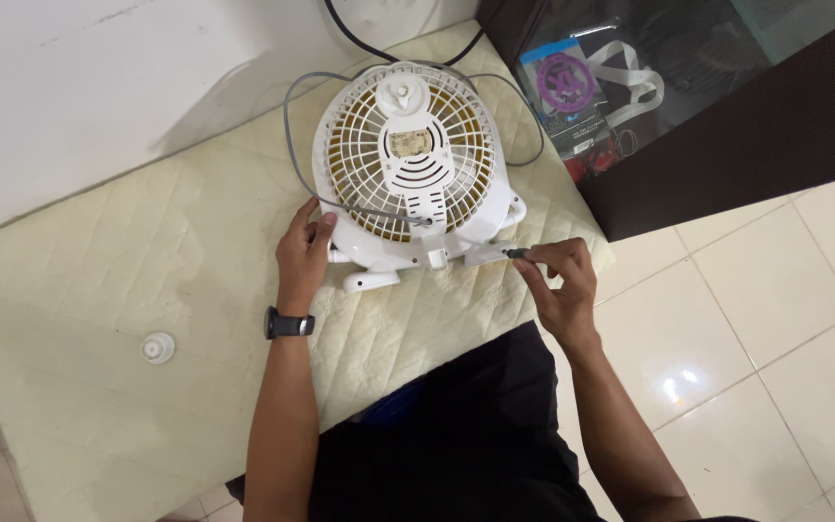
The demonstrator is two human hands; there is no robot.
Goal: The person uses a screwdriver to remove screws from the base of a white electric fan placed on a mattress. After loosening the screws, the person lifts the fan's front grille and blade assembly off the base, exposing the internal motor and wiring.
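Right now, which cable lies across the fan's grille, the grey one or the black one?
The grey cable: it loops over the white fan grille. The black cable stays behind the fan.

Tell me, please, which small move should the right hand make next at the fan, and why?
Probably turn the dark tool in place. The right hand holds its tip against the lower right edge of the white fan, which lies grille-up on the quilted mat, while the left hand steadies the opposite edge.

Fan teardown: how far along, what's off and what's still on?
Looks early. Done: one white round knob lies loose on the quilted mat. In hand: left hand steadies the white fan at its rim; right hand holds a thin dark tool, probably a screwdriver, at the base's right corner. Left: rear grille and housing still assembled.
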